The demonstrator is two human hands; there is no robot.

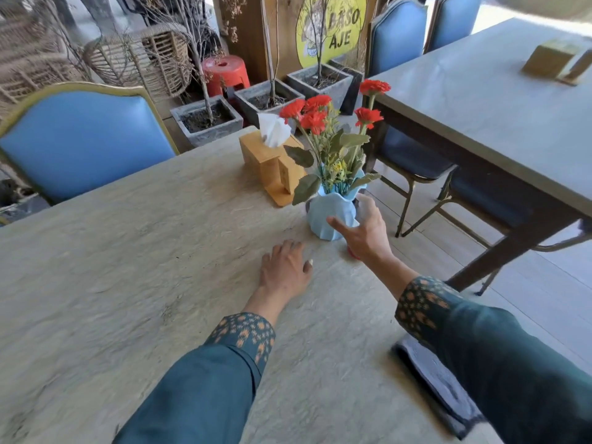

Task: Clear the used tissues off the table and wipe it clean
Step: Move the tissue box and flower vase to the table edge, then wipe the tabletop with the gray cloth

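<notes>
Behind the table (128, 251), a yellow sign (331, 27) reads "BASO AJE".

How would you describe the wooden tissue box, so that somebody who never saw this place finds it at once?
Start at the pale wooden table with the blue chair behind it. Near its far edge, left of the light blue vase with red flowers, stands the wooden tissue box. It alone has a white tissue sticking out on top.
</notes>
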